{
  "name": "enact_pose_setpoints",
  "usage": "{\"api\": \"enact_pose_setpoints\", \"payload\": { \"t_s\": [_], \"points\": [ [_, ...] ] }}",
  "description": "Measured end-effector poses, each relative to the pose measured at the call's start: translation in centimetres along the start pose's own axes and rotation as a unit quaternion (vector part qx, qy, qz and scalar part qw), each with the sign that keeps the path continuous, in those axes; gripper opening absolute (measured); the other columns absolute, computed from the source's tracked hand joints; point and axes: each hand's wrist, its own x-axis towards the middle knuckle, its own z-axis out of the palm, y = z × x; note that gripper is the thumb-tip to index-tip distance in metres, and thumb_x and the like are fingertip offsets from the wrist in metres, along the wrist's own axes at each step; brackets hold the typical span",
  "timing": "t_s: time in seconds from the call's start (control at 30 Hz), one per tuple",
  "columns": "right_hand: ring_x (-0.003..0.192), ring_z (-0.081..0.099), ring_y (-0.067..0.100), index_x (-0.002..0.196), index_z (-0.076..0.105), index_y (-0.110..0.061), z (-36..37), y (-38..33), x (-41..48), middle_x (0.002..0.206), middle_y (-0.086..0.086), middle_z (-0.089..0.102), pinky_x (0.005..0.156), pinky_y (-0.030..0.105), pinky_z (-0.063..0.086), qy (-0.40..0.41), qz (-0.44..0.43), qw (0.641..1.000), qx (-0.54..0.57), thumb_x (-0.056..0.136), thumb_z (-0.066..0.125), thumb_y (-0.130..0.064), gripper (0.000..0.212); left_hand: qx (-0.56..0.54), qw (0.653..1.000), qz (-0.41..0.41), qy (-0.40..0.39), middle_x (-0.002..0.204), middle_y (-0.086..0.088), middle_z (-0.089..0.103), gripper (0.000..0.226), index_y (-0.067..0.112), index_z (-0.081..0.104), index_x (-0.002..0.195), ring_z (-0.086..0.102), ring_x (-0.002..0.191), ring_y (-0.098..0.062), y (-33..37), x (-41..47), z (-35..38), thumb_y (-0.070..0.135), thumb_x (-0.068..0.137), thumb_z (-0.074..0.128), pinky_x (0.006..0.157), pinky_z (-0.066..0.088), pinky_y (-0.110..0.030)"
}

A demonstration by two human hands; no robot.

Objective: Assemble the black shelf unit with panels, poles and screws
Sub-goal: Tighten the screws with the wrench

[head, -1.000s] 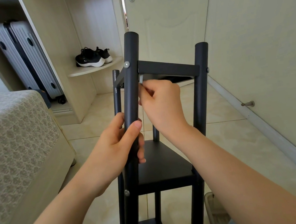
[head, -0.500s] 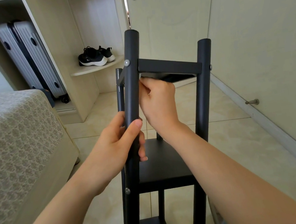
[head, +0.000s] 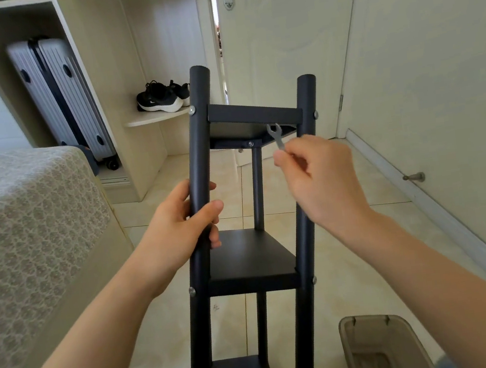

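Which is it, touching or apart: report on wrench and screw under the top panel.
Apart. Head view: the wrench, pinched by the right hand, sits right of the screw, panel showing between.

We are seeing a grey suitcase (head: 63,96) standing behind the bed (head: 24,218). Black sneakers (head: 159,97) are sitting on a shelf (head: 147,120).

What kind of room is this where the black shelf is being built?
Most likely a bedroom. There is a bed, a suitcase standing in an open wardrobe, and a pair of shoes on its side shelf.
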Motion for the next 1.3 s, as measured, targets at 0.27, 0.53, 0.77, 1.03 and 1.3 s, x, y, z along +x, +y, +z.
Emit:
{"api": "enact_pose_setpoints", "payload": {
  "t_s": [0.27,0.53,0.77,1.03,1.3],
  "points": [
    [0.092,0.057,0.000,0.079,0.076,-0.022,-1.6,1.6,-0.6,0.095,-0.007,0.064,0.086,0.011,0.043,-0.049,0.191,0.965,0.175,0.091,0.063,-0.023,0.018,-0.041,0.999,-0.011,-0.019,0.075,0.001,0.060,0.025,0.029,0.060,0.118,0.059,0.063,-0.020,-0.3,0.2,-0.6,0.020,0.096,0.065,0.065,0.056,-0.032],
    [0.101,0.067,0.028,0.070,0.078,-0.018,-2.0,1.6,-0.3,0.089,0.001,0.075,0.087,0.045,0.058,-0.031,0.302,0.886,0.351,0.091,0.064,-0.012,0.026,-0.013,0.999,0.030,0.035,0.065,0.007,0.055,0.025,0.026,0.056,0.123,0.055,0.060,-0.011,-0.5,0.0,1.5,0.029,0.098,0.059,0.063,0.053,-0.023],
    [0.093,0.069,0.018,0.076,0.079,-0.028,-2.4,2.0,-0.6,0.084,-0.005,0.075,0.092,0.045,0.055,0.000,0.252,0.922,0.293,0.090,0.067,-0.020,0.020,-0.009,0.998,0.039,0.045,0.068,0.007,0.056,0.019,0.030,0.056,0.119,0.056,0.061,-0.013,-0.7,0.6,2.3,0.031,0.100,0.056,0.064,0.054,-0.028],
    [0.087,0.070,0.022,0.092,0.079,-0.024,-3.4,2.0,-0.6,0.083,-0.003,0.076,0.087,0.046,0.057,0.016,0.168,0.953,0.253,0.091,0.067,-0.022,0.012,-0.049,0.997,0.027,0.060,0.078,0.006,0.055,0.019,0.033,0.057,0.121,0.054,0.064,-0.012,-1.5,1.4,3.4,0.027,0.103,0.053,0.068,0.053,-0.023],
    [0.088,0.062,0.047,0.084,0.078,-0.034,-3.6,2.0,-0.8,0.085,0.026,0.069,0.089,0.049,0.055,0.004,0.137,0.946,0.293,0.091,0.067,-0.022,0.018,-0.019,0.997,0.003,0.074,0.079,0.002,0.055,0.018,0.032,0.057,0.120,0.055,0.064,-0.014,-1.6,1.8,3.2,0.025,0.104,0.051,0.070,0.052,-0.028]
  ]
}}
